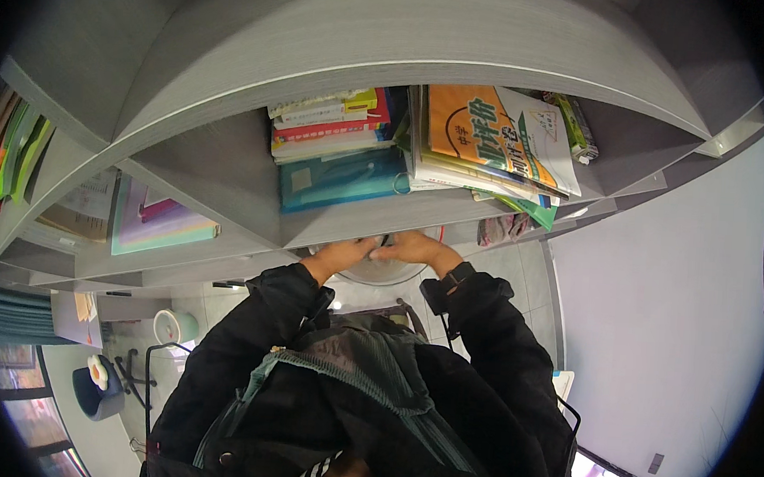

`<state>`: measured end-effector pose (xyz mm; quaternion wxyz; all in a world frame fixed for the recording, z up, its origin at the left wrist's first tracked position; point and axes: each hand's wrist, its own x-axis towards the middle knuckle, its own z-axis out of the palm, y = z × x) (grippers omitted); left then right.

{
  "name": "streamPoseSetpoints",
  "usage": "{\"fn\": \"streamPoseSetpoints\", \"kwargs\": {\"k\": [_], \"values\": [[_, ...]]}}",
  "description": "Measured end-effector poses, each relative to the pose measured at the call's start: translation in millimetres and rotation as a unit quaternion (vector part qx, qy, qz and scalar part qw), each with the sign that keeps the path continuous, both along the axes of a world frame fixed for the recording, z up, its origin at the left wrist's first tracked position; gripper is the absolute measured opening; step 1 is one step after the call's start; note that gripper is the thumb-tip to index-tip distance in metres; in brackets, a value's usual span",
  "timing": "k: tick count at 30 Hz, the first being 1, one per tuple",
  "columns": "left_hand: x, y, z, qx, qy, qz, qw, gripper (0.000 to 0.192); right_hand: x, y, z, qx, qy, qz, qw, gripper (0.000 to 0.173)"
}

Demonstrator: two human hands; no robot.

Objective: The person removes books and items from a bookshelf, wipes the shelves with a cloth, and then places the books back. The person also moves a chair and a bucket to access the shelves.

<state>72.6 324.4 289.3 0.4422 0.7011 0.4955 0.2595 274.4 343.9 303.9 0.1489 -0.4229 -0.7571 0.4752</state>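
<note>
My left hand (347, 255) and my right hand (414, 248) come close together just below the front edge of the bookshelf (389, 220). Beneath them is a round, translucent container (379, 276), partly covered by my hands and the shelf. A small dark piece (385, 240) shows between my fingertips, too small to identify. Both sets of fingers are bent inward, and the shelf edge and the hands themselves hide what they may grip. A dark watch or band (460, 274) sits on my right wrist.
Above my hands, a shelf holds stacked books (330, 120), a blue plastic folder (343, 178) and a pile of workbooks (474, 129). A patterned cloth item (504, 229) lies lower right. A white wall (647, 307) rises at right; a swivel chair (101, 385) stands behind left.
</note>
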Motion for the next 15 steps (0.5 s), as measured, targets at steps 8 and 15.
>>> {"fn": "streamPoseSetpoints", "kwargs": {"k": [8,15], "values": [[-6.0,-6.7,-44.1,0.012,-0.137,-0.034,0.990,0.046,-2.1,-10.6,-12.8,-0.131,0.166,-0.088,0.973,0.039],[-23.3,4.8,-34.2,-0.095,0.139,-0.036,0.985,0.053,23.9,-4.9,-38.1,-0.146,0.156,-0.144,0.966,0.035]]}}
